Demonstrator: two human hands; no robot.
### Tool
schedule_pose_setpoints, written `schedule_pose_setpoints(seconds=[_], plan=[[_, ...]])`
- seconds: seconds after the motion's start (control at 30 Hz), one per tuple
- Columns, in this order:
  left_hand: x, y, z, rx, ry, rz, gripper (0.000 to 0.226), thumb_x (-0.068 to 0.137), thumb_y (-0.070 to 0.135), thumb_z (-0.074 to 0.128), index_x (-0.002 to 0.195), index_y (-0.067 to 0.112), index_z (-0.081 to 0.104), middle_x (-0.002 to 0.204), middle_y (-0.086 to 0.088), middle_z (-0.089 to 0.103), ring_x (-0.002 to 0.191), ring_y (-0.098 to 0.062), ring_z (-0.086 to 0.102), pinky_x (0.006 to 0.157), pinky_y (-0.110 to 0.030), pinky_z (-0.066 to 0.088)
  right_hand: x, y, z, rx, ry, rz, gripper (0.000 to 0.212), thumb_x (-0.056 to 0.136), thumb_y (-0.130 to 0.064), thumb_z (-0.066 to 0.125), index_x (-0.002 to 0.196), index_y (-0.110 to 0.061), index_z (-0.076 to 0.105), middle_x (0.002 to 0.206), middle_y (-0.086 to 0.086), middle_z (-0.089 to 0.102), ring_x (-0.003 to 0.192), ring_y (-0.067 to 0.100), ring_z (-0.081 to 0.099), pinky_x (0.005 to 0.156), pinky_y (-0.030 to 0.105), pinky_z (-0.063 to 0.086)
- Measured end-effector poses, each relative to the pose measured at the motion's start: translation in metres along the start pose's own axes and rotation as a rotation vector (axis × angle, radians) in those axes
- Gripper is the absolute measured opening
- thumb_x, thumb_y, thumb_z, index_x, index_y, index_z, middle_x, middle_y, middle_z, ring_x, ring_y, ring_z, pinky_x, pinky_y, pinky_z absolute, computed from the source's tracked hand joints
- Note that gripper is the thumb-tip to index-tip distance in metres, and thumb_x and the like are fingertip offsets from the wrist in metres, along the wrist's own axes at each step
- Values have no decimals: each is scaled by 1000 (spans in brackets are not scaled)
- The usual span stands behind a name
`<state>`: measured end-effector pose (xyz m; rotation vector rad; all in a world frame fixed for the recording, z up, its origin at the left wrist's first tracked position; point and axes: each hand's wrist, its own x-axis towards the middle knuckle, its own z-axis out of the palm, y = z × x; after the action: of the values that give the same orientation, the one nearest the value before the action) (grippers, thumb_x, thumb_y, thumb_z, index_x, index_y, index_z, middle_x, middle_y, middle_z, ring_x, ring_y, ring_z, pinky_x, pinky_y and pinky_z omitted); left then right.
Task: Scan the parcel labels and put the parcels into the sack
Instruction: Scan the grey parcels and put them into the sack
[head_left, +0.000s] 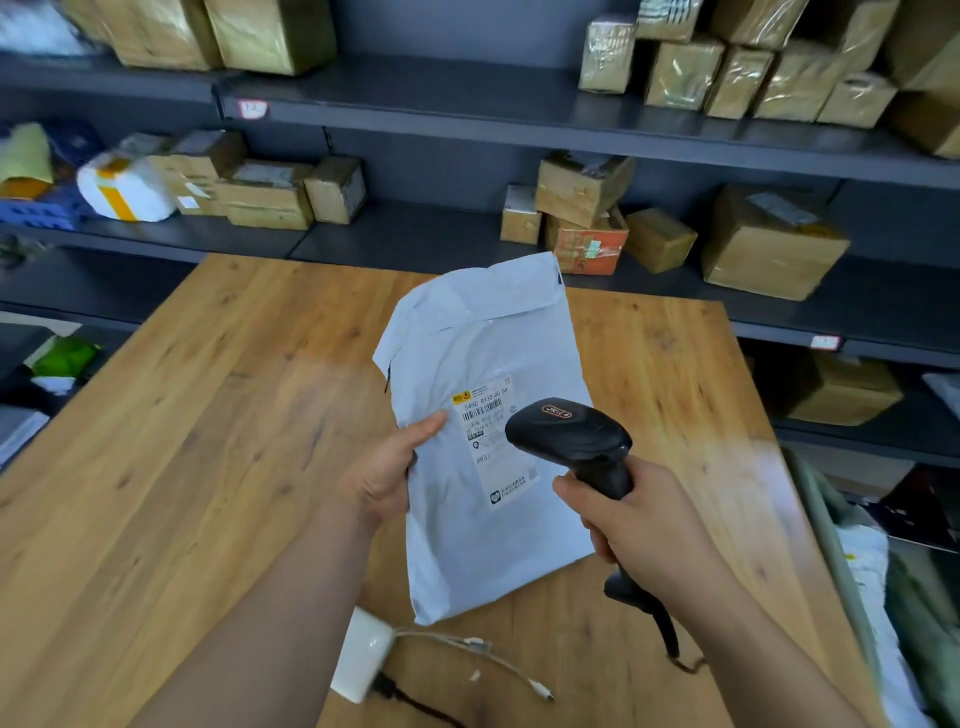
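My left hand (387, 470) grips the left edge of a pale grey plastic mailer parcel (483, 343), thumb on top beside its white shipping label (491, 441). The parcel is held tilted above the wooden table (208, 415), label side facing me. My right hand (644, 519) grips the handle of a black barcode scanner (571, 434), whose head sits just right of the label and points at it. At the far right edge, the greenish sack (831, 519) stands beside the table with white parcels inside.
A white power adapter (363, 654) with white and black cables lies on the table's near edge under my left forearm. Dark shelves (441, 104) behind and to both sides hold several taped cardboard boxes (769, 244). A white bag with yellow tape (130, 189) sits on the left shelf.
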<state>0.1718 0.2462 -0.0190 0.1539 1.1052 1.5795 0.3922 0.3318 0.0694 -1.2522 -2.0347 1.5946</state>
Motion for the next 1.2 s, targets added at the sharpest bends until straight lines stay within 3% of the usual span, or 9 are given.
schedule_pose_setpoints(seconds=[0.2, 0.3, 0.5, 0.67, 0.8, 0.87, 1.03, 1.1, 1.2], plan=[[-10, -14, 18, -43, -55, 11, 49, 80, 24, 60, 126, 5, 60, 124, -15, 64, 107, -27, 66, 94, -41, 52, -18, 6, -13, 11, 2, 10, 31, 83, -26, 68, 72, -4, 50, 53, 6, 43, 40, 13, 38, 48, 28, 34], [-14, -18, 23, -34, -54, 35, 44, 86, 23, 60, 126, 5, 60, 123, -15, 65, 107, -26, 66, 94, -40, 52, -24, 7, -18, -15, 8, -9, 35, 84, -25, 67, 77, 4, 50, 54, 6, 43, 42, 14, 37, 46, 26, 34], [-18, -22, 28, -51, -68, 73, 29, 89, 23, 53, 103, 11, 76, 114, -12, 70, 100, -24, 69, 90, -38, 55, -30, 9, -25, -81, -1, -5, 31, 83, -32, 66, 72, -9, 48, 57, 6, 41, 47, 16, 38, 51, 31, 34], [-18, -23, 27, -45, -109, 58, 39, 76, 28, 75, 110, 9, 73, 122, -15, 66, 110, -27, 65, 95, -41, 52, -33, 10, -27, -67, 1, -10, 33, 83, -32, 67, 70, -11, 45, 58, 7, 38, 50, 18, 34, 53, 33, 30], [-18, -24, 27, -44, -84, 58, 32, 84, 27, 67, 109, 8, 73, 121, -16, 66, 109, -28, 65, 90, -39, 55, -34, 10, -29, -52, 0, -17, 33, 83, -32, 67, 72, -8, 46, 59, 9, 37, 52, 18, 33, 53, 33, 30], [-18, -24, 26, -38, -88, 59, 47, 75, 29, 77, 116, 6, 69, 124, -17, 64, 113, -30, 63, 91, -40, 54, -34, 10, -30, -45, 7, -18, 36, 83, -30, 67, 74, -2, 46, 60, 10, 38, 51, 18, 34, 52, 33, 31], [-21, -25, 24, -25, -74, 71, 50, 78, 31, 72, 121, 5, 65, 127, -18, 62, 118, -31, 60, 100, -43, 49, -34, 11, -35, -33, 30, -23, 35, 81, -31, 68, 87, 1, 56, 61, 9, 41, 52, 20, 38, 52, 34, 36], [-23, -25, 26, -42, -56, 88, 55, 76, 33, 76, 121, 5, 64, 127, -18, 62, 117, -30, 61, 97, -42, 51, -36, 12, -39, -54, 48, -35, 36, 81, -31, 68, 88, 3, 55, 61, 9, 42, 52, 20, 38, 52, 34, 36], [-25, -26, 33, -79, -26, 92, 40, 89, 26, 58, 123, 5, 61, 124, -17, 64, 108, -27, 66, 87, -38, 57, -42, 14, -49, -71, 96, -30, 37, 81, -31, 68, 87, 3, 55, 61, 10, 42, 53, 21, 37, 52, 34, 35]])
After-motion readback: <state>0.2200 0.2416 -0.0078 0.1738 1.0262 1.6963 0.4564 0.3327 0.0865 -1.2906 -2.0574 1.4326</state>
